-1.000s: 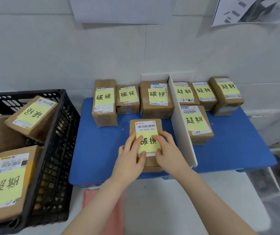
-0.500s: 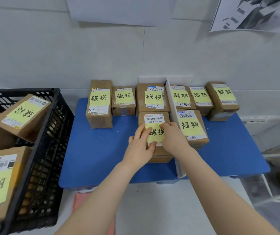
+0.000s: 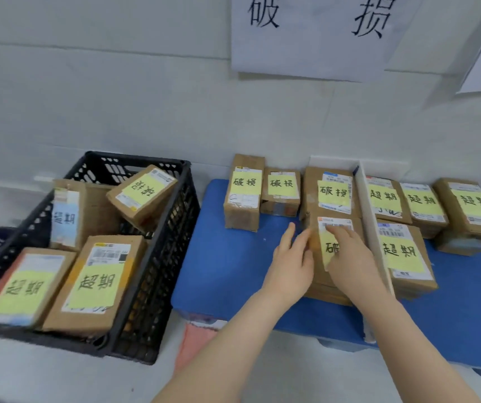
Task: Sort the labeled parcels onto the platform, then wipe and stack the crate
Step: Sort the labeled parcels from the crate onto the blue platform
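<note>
Right now both hands lie on one brown cardboard parcel (image 3: 320, 280), a box-shaped carton with a white barcode sticker and a matte yellow note marked in black brush characters. The left hand (image 3: 291, 266) has its fingers straight and together, pressed flat along the parcel's left edge. The right hand (image 3: 347, 254) lies palm down over the top with its fingers stretched forward across the note. Neither hand curls round anything.

The parcel lies on the smooth blue platform (image 3: 233, 271), touching the carton behind it and close against the thin white divider (image 3: 370, 228) that stands upright on edge. Left of that board, three taped cartons line the wall. Right of it, four more carry a different handwritten note.

Beside the platform stands a black plastic crate (image 3: 158, 257) with lattice walls. It holds four more cartons, one leaning tilted against the far corner, their paper labels creased. A white paper sheet (image 3: 306, 33) with large black characters hangs on the pale wall.
</note>
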Available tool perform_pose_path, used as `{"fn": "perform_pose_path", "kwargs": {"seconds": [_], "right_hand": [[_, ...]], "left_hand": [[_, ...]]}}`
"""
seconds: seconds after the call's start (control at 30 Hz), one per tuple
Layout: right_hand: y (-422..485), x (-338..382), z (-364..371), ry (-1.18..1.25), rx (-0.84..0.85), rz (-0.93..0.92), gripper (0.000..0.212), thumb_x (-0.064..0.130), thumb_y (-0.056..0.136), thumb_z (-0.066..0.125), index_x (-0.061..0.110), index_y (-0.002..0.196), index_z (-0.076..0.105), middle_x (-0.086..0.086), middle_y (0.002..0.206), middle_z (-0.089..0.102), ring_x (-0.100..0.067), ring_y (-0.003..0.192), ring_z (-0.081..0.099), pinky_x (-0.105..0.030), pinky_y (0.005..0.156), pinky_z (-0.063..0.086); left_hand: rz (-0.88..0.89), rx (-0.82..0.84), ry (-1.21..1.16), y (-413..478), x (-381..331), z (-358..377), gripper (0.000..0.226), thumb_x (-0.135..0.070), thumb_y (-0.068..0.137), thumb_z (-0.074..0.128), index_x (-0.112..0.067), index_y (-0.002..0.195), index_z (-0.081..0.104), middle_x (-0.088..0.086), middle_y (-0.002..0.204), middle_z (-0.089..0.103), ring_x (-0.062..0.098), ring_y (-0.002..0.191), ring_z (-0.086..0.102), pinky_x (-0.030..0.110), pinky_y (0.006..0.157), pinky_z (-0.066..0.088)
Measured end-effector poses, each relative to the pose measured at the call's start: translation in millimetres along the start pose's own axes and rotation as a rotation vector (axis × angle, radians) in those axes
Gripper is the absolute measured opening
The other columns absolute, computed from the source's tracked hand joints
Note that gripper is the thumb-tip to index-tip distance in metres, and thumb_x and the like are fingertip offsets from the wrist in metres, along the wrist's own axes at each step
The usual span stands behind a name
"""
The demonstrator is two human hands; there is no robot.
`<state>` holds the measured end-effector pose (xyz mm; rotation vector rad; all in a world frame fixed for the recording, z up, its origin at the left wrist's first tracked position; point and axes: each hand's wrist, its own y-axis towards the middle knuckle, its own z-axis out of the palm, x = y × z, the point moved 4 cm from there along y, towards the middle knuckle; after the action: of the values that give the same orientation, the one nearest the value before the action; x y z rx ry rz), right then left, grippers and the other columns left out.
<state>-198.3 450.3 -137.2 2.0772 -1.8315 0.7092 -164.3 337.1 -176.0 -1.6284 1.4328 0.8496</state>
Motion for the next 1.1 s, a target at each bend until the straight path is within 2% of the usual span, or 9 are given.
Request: {"fn": "perform_pose_path", "kwargs": {"seconds": [0.1, 0.17, 0.37, 0.43, 0.5, 0.63, 0.83, 0.97, 1.1], "right_hand": [[1.5, 45.0, 21.7, 0.072, -0.009, -0.134, 0.060, -0.009, 0.086, 0.042, 0.017, 0.141, 0.041, -0.004, 0.149, 0.036, -0.022, 0.132, 0.041, -0.026, 0.096, 0.036], [0.5, 81.4, 46.5, 0.141, 0.040, -0.209, 0.057, -0.007, 0.089, 0.040, 0.020, 0.139, 0.044, 0.000, 0.148, 0.038, -0.019, 0.132, 0.041, -0.022, 0.095, 0.033], [-20.5, 189.0, 123.7, 0.221, 0.260, -0.406, 0.051, 0.000, 0.095, 0.037, 0.023, 0.140, 0.043, 0.005, 0.149, 0.036, -0.014, 0.135, 0.038, -0.029, 0.103, 0.040], [-26.0, 216.3, 140.0, 0.231, 0.296, -0.444, 0.049, 0.001, 0.096, 0.037, 0.024, 0.139, 0.044, 0.005, 0.147, 0.039, -0.013, 0.133, 0.040, -0.024, 0.100, 0.039], [-33.1, 241.8, 155.9, 0.255, 0.323, -0.461, 0.047, 0.002, 0.096, 0.036, 0.026, 0.135, 0.047, 0.007, 0.141, 0.043, -0.011, 0.128, 0.046, -0.017, 0.096, 0.037], [-55.6, 275.3, 188.8, 0.225, 0.390, -0.504, 0.045, 0.002, 0.095, 0.037, 0.024, 0.132, 0.051, 0.007, 0.134, 0.044, -0.009, 0.119, 0.049, -0.013, 0.086, 0.036], [-68.4, 291.7, 213.0, 0.059, 0.350, -0.426, 0.052, -0.005, 0.089, 0.044, 0.018, 0.136, 0.047, -0.001, 0.140, 0.032, -0.020, 0.119, 0.047, -0.028, 0.090, 0.048], [-66.1, 292.2, 213.9, 0.013, 0.284, -0.407, 0.044, 0.005, 0.090, 0.050, 0.018, 0.132, 0.050, -0.002, 0.141, 0.032, -0.025, 0.121, 0.045, -0.033, 0.093, 0.047], [-75.5, 294.7, 224.1, -0.068, 0.390, -0.370, 0.049, 0.009, 0.092, 0.046, 0.020, 0.140, 0.042, 0.001, 0.151, 0.022, -0.024, 0.125, 0.046, -0.034, 0.096, 0.046]], "left_hand": [[-0.044, -0.182, -0.070, -28.7, 12.0, -61.3, 0.050, -0.017, 0.101, 0.034, -0.029, 0.149, 0.024, -0.017, 0.156, 0.007, -0.009, 0.133, 0.014, 0.006, 0.100, 0.020], [-0.025, -0.342, -0.034, -51.7, 22.2, -110.1, 0.047, -0.013, 0.100, 0.035, -0.028, 0.144, 0.032, -0.016, 0.152, 0.020, -0.017, 0.127, 0.017, 0.002, 0.097, 0.021], [-0.105, -0.592, 0.093, -113.3, 82.0, -230.1, 0.044, -0.005, 0.096, 0.037, -0.024, 0.136, 0.042, -0.014, 0.134, 0.038, -0.016, 0.116, 0.035, 0.005, 0.097, 0.030], [-0.169, -0.639, 0.120, -129.8, 106.0, -256.1, 0.046, -0.001, 0.094, 0.038, -0.026, 0.133, 0.043, -0.011, 0.132, 0.041, -0.017, 0.108, 0.036, -0.001, 0.088, 0.028], [-0.275, -0.676, 0.162, -144.9, 135.5, -284.2, 0.047, -0.001, 0.093, 0.041, -0.028, 0.131, 0.045, -0.011, 0.131, 0.044, -0.009, 0.110, 0.037, 0.006, 0.090, 0.027], [-0.309, -0.553, 0.325, -161.6, 184.8, -323.7, 0.038, -0.012, 0.093, 0.051, -0.024, 0.129, 0.052, -0.008, 0.132, 0.050, 0.006, 0.123, 0.041, 0.020, 0.103, 0.030], [-0.135, -0.194, 0.237, -160.1, 198.7, -314.0, 0.048, -0.032, 0.096, 0.051, -0.036, 0.142, 0.037, -0.024, 0.152, 0.015, -0.012, 0.135, 0.013, 0.019, 0.107, 0.019], [-0.180, -0.185, 0.231, -156.7, 215.1, -318.0, 0.048, -0.028, 0.098, 0.046, -0.036, 0.143, 0.033, -0.026, 0.154, 0.004, -0.030, 0.121, 0.005, 0.017, 0.100, 0.025], [-0.154, -0.171, 0.239, -154.2, 212.4, -317.3, 0.048, -0.027, 0.100, 0.041, -0.037, 0.145, 0.030, -0.028, 0.155, 0.001, -0.036, 0.115, 0.006, 0.015, 0.093, 0.030]]}}
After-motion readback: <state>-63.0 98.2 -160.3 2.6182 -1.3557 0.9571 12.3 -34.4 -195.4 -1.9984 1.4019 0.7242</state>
